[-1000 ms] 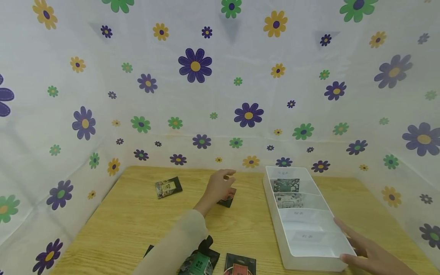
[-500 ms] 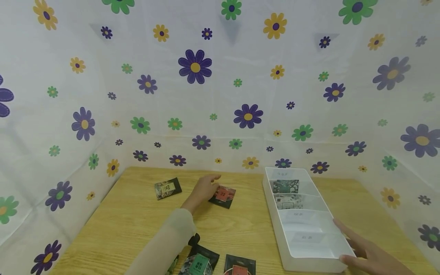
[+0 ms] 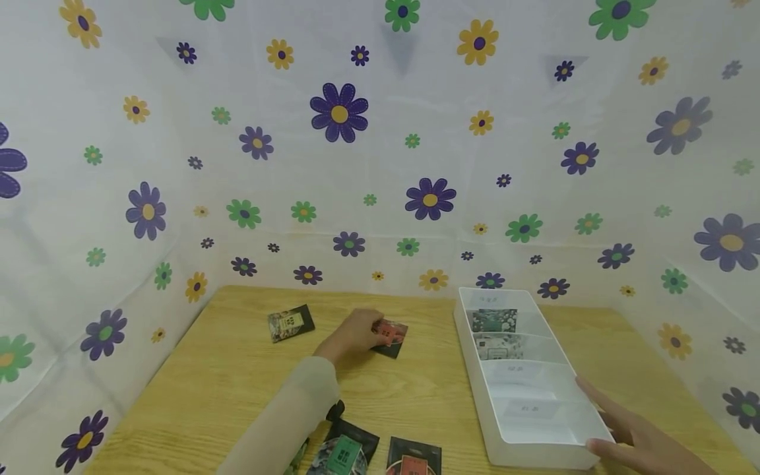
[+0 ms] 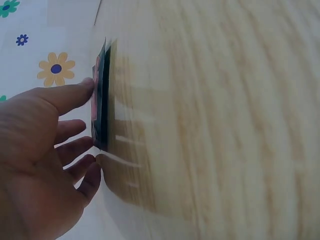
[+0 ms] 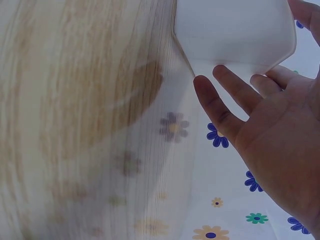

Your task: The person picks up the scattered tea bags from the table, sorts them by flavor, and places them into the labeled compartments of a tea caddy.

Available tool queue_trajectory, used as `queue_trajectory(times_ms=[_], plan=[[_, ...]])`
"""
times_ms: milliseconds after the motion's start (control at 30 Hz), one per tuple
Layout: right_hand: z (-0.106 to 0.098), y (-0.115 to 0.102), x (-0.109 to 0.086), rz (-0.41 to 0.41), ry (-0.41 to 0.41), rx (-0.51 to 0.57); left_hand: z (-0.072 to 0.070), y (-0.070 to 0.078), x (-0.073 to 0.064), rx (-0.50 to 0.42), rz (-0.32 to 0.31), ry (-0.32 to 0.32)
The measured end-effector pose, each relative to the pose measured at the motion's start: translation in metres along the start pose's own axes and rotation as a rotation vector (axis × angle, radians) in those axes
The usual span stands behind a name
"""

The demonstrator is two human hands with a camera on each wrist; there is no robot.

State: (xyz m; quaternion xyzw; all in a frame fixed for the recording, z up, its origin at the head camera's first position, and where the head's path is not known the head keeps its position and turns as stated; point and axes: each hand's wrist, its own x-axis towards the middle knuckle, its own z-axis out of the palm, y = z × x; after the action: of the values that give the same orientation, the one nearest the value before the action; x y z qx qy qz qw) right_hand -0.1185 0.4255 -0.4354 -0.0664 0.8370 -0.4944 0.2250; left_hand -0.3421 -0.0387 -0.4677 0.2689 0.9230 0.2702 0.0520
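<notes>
At the middle back of the table, my left hand (image 3: 353,333) pinches a dark packet with a red label (image 3: 394,333). In the left wrist view the thumb lies on the face of the packet (image 4: 103,100), and curled fingertips meet its lower edge. The packet lies on or just above the tabletop; I cannot tell which. My right hand (image 3: 641,435) rests with fairly straight fingers against the near right corner of a white divided box (image 3: 475,389). Two packets stand in its back compartments: a dark green one (image 3: 495,320) and a pale one (image 3: 499,347).
A packet with a yellow label (image 3: 291,324) lies at the back left. Near the front edge are a green-labelled packet (image 3: 343,456), a red-labelled packet (image 3: 415,456) and part of another under the left sleeve (image 3: 291,409). Flowered cloth (image 3: 380,165) hangs behind the table.
My left hand first moved left off the red-labelled packet, then its fingers curled and the thumb came over the packet. The right hand and the box stayed put.
</notes>
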Motion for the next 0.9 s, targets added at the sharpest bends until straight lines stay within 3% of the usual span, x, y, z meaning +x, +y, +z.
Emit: queue_trajectory(times_ms=[100,267,433,733,900], plan=[[0.0,0.0,0.0,-0.006,-0.002,0.007,0.0,0.003,-0.003,0.059,-0.004,-0.02],[0.0,0.001,-0.001,-0.034,-0.014,0.02,-0.001,0.005,-0.004,0.049,-0.013,0.005],[-0.001,0.001,-0.002,-0.058,-0.027,0.021,-0.001,0.004,-0.003,0.035,-0.06,0.028],[0.0,-0.001,-0.001,-0.028,-0.006,-0.01,-0.007,-0.003,-0.012,-0.209,-0.185,0.058],[0.001,-0.002,-0.002,0.008,0.002,0.036,-0.013,-0.009,-0.017,-0.262,-0.171,0.081]])
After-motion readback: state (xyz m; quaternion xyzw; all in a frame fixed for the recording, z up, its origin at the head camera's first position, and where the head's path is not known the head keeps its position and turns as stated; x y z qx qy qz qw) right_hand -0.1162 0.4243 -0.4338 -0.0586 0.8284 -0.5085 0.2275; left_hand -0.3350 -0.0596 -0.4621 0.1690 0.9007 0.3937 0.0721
